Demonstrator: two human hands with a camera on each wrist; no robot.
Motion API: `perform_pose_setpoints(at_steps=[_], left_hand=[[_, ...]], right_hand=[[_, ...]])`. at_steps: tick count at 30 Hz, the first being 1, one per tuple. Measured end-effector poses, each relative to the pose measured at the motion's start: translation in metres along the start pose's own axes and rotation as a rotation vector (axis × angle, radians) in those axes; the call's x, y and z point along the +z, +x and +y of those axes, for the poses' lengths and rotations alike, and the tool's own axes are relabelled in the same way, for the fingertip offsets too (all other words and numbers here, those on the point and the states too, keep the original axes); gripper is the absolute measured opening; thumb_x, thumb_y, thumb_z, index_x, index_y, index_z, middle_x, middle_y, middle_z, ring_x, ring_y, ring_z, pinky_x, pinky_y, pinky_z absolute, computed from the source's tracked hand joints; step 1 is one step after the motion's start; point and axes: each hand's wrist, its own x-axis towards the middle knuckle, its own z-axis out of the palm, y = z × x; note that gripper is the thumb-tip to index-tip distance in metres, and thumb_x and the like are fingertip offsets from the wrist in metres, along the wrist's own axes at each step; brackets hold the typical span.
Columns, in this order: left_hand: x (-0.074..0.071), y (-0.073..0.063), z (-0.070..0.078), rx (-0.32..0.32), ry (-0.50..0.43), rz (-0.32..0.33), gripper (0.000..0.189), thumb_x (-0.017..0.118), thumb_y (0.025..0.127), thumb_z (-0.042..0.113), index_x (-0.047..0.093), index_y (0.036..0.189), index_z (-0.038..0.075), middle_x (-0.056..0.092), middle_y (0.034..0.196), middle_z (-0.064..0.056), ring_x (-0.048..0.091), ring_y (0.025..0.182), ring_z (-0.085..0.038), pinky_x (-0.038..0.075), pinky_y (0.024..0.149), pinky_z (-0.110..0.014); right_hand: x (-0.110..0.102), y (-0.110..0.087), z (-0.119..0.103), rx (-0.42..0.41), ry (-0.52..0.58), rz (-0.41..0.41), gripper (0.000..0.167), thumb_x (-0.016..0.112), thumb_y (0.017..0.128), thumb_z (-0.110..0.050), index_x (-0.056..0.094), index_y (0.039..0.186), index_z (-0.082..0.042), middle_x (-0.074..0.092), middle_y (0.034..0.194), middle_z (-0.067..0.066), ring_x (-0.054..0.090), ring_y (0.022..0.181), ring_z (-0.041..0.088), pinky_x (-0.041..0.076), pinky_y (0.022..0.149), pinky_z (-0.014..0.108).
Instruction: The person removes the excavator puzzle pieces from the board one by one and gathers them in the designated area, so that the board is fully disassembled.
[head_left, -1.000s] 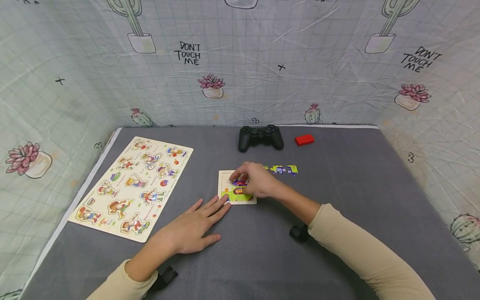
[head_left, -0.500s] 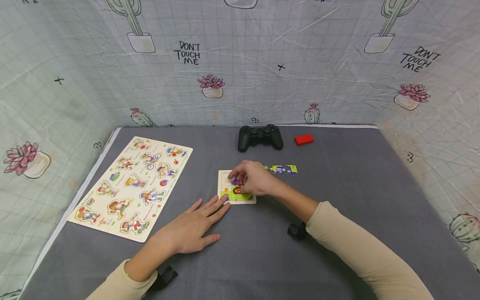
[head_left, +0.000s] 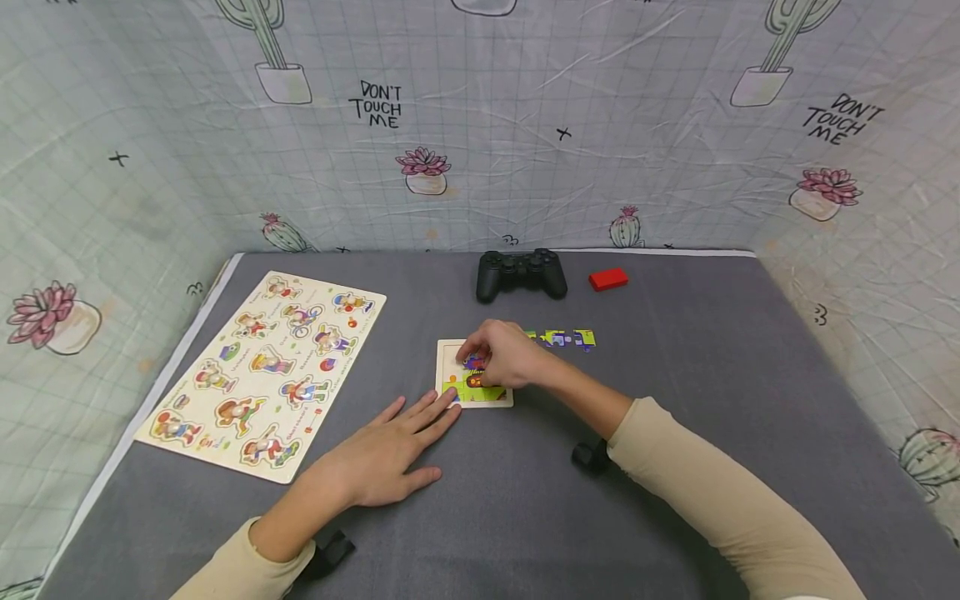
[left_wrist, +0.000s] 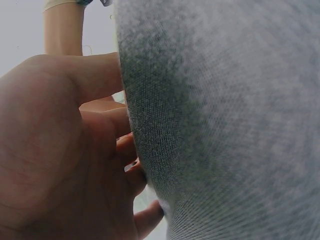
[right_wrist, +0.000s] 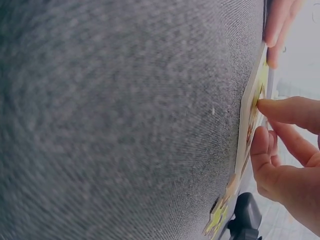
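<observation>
A small square jigsaw tray (head_left: 441, 354) with a pale wooden rim lies mid-table, its lower part filled with green and yellow pieces. My left hand (head_left: 393, 454) rests flat beside it, fingers spread, with fingertips on the tray's near-left corner. Over the tray, my right hand (head_left: 513, 357) pinches a purple and blue puzzle piece (head_left: 474, 364) between thumb and curled fingers. Seen from the right wrist, the thumb (right_wrist: 270, 106) comes down right at the puzzle surface; the fingers partly hide the piece. Loose puzzle pieces (head_left: 555, 338) lie just past the right hand.
A large picture board (head_left: 318, 293) with several printed children lies on the left. At the back are a black game controller (head_left: 521, 275) and a red block (head_left: 608, 279). A printed cloth (head_left: 510, 192) walls the grey table (head_left: 675, 375).
My right hand has shifted very slightly up and left over the tray, and its forearm has moved a little left. The left hand stays in place.
</observation>
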Motion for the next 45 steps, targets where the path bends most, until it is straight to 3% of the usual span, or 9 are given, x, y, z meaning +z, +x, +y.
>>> perform_pose_setpoints(at_steps=[13,35,45], left_hand=[[0.000,0.001,0.001,0.001,0.006,-0.005,0.078,0.062,0.104,0.043,0.027,0.166,0.013,0.014,0.176,-0.002,0.016,0.162,-0.028,0.018,0.127,-0.063],[-0.001,0.001,0.002,-0.011,-0.005,-0.011,0.078,0.062,0.103,0.043,0.027,0.166,0.014,0.014,0.176,-0.002,0.016,0.162,-0.028,0.017,0.128,-0.063],[-0.002,-0.001,0.002,-0.010,-0.007,-0.007,0.078,0.063,0.103,0.041,0.027,0.166,0.013,0.014,0.176,-0.003,0.017,0.162,-0.029,0.018,0.127,-0.064]], right_hand=[[-0.005,0.000,0.006,0.028,0.137,-0.007,0.037,0.085,0.074,0.001,0.082,0.108,-0.013,0.070,0.091,0.004,0.057,0.074,0.011,0.047,0.063,0.022],[-0.018,-0.017,0.018,0.052,0.209,-0.006,0.040,0.078,0.077,0.011,0.081,0.111,-0.010,0.062,0.091,0.010,0.053,0.075,0.015,0.042,0.064,0.025],[-0.026,-0.029,0.025,0.085,0.223,0.006,0.037,0.083,0.079,0.006,0.081,0.112,-0.011,0.065,0.098,0.009,0.057,0.086,0.020,0.050,0.070,0.027]])
